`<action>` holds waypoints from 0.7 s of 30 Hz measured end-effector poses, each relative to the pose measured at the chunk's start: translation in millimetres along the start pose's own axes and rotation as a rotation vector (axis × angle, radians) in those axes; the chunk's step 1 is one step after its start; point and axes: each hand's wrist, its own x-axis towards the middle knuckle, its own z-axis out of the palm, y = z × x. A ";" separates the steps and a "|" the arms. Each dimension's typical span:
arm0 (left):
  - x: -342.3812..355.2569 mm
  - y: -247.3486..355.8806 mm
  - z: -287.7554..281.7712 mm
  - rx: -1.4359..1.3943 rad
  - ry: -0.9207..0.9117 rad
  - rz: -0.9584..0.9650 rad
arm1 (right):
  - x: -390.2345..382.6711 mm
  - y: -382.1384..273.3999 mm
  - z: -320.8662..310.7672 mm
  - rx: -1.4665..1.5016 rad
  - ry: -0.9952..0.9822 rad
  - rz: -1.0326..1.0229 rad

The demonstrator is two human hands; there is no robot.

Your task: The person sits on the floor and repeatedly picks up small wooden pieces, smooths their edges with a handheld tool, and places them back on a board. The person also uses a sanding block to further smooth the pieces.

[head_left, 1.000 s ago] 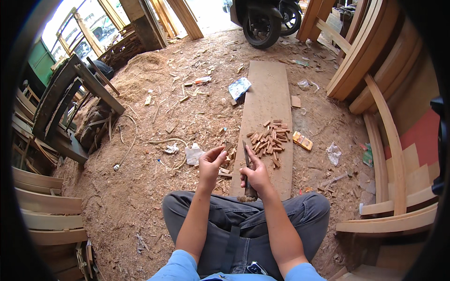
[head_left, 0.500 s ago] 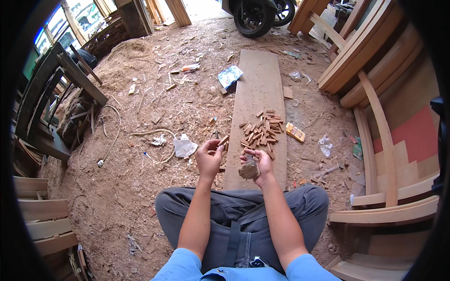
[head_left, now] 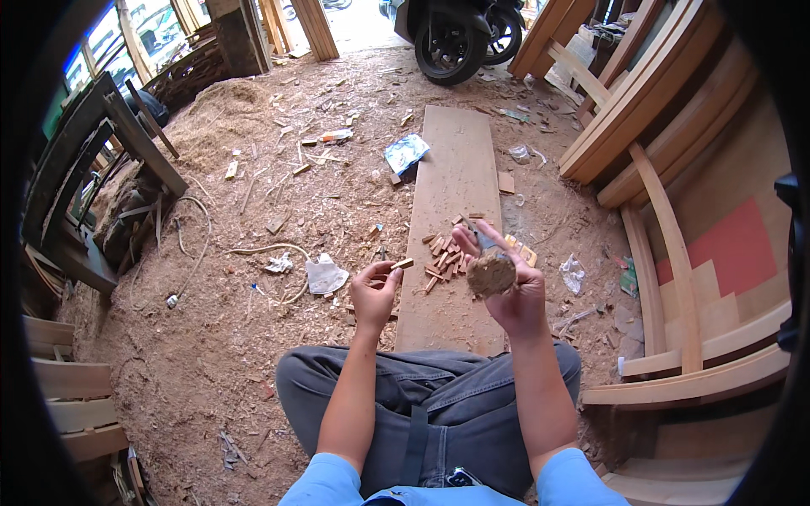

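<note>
Between finger and thumb of my left hand [head_left: 374,295] is a small wooden block [head_left: 402,264], held above the left edge of a long board [head_left: 456,160]. My right hand [head_left: 519,299] is closed on a chisel-like tool [head_left: 491,271], its rough, worn handle end facing me and its blade pointing away over the board. A heap of small reddish wooden blocks [head_left: 440,257] lies on the board, partly hidden behind my right hand and the tool. A yellow packet [head_left: 521,250] beside the board is also partly covered.
Sawdust and scraps cover the floor [head_left: 211,312], with a cord [head_left: 201,239], white sheet [head_left: 325,276] and blue-white packet [head_left: 405,153]. Curved wooden frames [head_left: 683,253] line the right side, a dark frame [head_left: 76,194] the left. A scooter wheel [head_left: 450,61] stands at the far end.
My right hand has risen and moved rightward with the tool, whose handle end now covers part of the heap. My left hand stays low at the board's edge with a block in its fingertips.
</note>
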 end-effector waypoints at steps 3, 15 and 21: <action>1.0 -4.5 0.8 -0.013 -0.009 -0.003 | 8.4 -10.0 4.4 -0.236 -0.059 -0.055; -6.2 -9.5 13.6 0.072 -0.085 0.011 | 7.8 18.4 -50.4 -0.428 0.586 0.113; -11.7 -10.3 18.2 0.137 -0.170 0.029 | 12.5 2.9 -51.4 -1.152 0.604 -0.136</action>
